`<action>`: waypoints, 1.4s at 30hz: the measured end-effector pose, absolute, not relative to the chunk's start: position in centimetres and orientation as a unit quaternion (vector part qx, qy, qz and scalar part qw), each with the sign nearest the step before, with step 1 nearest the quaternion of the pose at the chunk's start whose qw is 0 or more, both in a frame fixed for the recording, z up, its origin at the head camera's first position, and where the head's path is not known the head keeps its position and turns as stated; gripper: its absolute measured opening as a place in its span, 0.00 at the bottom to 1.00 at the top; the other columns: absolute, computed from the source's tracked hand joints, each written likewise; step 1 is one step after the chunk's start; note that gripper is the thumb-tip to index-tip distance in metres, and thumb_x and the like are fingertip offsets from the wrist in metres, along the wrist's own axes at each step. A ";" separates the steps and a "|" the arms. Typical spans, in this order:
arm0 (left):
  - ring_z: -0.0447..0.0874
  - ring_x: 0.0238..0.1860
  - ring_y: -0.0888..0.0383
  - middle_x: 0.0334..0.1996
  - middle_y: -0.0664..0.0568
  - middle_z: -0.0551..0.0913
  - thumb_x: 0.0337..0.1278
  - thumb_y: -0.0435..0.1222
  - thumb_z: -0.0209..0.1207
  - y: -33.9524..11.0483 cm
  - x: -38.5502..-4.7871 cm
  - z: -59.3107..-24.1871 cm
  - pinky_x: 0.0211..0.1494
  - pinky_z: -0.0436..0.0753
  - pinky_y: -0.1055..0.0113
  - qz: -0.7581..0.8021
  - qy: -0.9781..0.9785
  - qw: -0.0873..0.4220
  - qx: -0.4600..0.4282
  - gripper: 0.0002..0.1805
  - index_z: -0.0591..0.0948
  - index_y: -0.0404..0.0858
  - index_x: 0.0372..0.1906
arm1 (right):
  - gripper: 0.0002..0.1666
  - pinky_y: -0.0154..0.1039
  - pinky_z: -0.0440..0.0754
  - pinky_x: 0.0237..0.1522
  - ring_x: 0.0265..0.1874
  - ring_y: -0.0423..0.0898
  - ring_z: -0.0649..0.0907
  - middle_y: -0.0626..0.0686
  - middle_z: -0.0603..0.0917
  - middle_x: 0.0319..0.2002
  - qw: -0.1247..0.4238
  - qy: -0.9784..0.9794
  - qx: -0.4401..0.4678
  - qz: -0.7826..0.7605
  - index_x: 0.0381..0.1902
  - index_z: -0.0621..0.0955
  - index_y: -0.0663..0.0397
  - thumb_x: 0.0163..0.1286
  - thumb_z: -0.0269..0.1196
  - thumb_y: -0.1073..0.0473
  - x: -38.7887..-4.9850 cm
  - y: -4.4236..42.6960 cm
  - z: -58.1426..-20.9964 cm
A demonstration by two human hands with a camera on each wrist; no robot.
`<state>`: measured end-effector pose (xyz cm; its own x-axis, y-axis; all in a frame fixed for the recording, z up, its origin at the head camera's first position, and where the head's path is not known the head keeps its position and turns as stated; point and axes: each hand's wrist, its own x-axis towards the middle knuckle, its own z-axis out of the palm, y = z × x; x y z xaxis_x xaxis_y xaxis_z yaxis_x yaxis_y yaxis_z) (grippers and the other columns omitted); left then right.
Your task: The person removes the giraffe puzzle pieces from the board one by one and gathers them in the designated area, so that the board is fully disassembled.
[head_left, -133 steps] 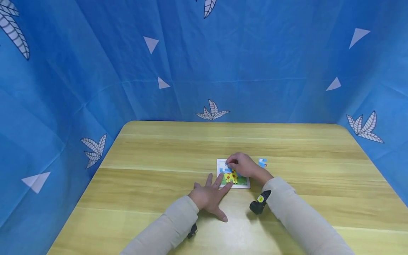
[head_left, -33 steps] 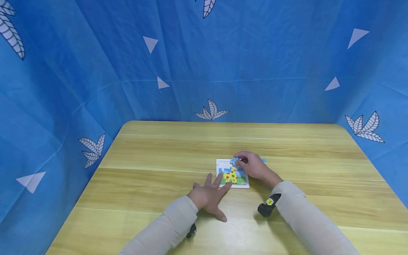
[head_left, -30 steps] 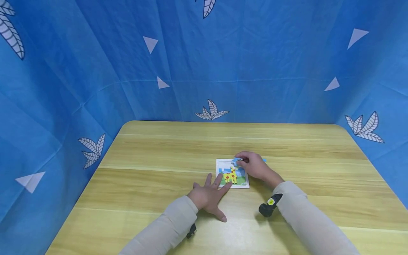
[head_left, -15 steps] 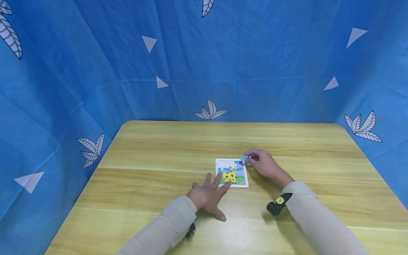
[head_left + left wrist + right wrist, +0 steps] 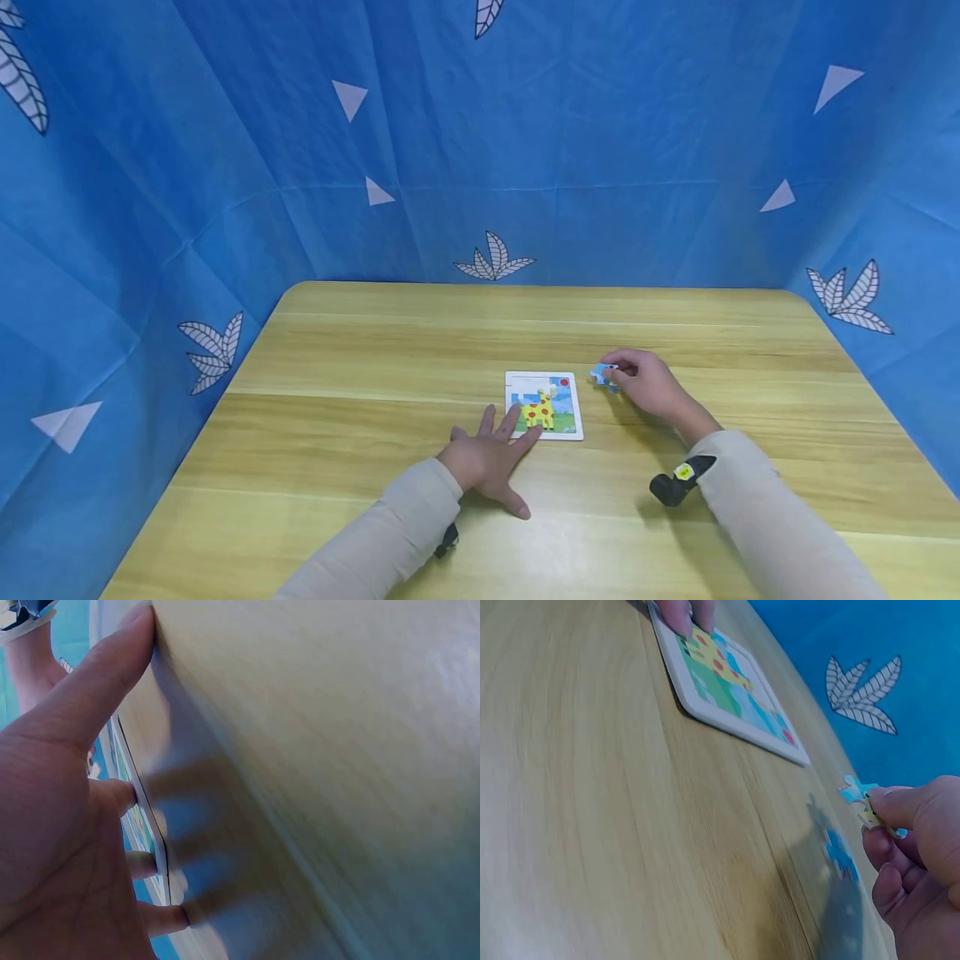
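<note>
A small jigsaw puzzle in a white frame (image 5: 528, 382) lies on the table, showing a yellow giraffe with red spots. White bare areas show along its upper part. My left hand (image 5: 487, 462) rests with fingers spread, the fingertips on the puzzle's lower left edge. To the right of the frame, my right hand (image 5: 651, 388) pinches a puzzle piece (image 5: 860, 791) between thumb and fingers, raised off the table. The piece is light blue with some yellow and a dark dot. Below it, in the right wrist view, another blue puzzle piece (image 5: 840, 855) lies on the tabletop.
The wooden table (image 5: 405, 350) has pale and darker grain. Behind it and at both sides hangs a blue cloth (image 5: 615, 150) with white leaves and triangles. A black wrist camera (image 5: 678, 482) sits on my right sleeve.
From over the puzzle's upper part, my right hand has moved right, off the frame, with the pinched piece. The upper right corner with a red dot is now uncovered. My left hand stays put.
</note>
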<state>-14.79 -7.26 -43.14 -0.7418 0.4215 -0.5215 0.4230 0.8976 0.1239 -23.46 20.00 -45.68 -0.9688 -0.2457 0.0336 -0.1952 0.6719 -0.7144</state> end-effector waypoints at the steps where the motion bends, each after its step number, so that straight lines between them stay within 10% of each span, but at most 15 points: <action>1: 0.36 0.75 0.42 0.76 0.51 0.37 0.31 0.68 0.65 -7.3 -14.8 -43.1 0.61 0.57 0.30 -0.001 0.933 0.279 0.226 0.61 0.45 0.64 0.74 | 0.14 0.39 0.75 0.33 0.35 0.47 0.79 0.59 0.83 0.42 0.031 0.915 -0.119 -0.385 0.49 0.80 0.62 0.69 0.58 0.61 -23.4 20.3 -45.6; 42: 0.36 0.75 0.41 0.76 0.52 0.36 0.31 0.68 0.65 -7.3 -15.0 -43.7 0.60 0.58 0.30 -0.003 0.934 0.274 0.229 0.61 0.45 0.64 0.74 | 0.15 0.43 0.74 0.40 0.40 0.52 0.78 0.64 0.81 0.46 0.018 0.938 -0.092 -0.333 0.49 0.81 0.64 0.68 0.58 0.62 -23.3 24.8 -47.3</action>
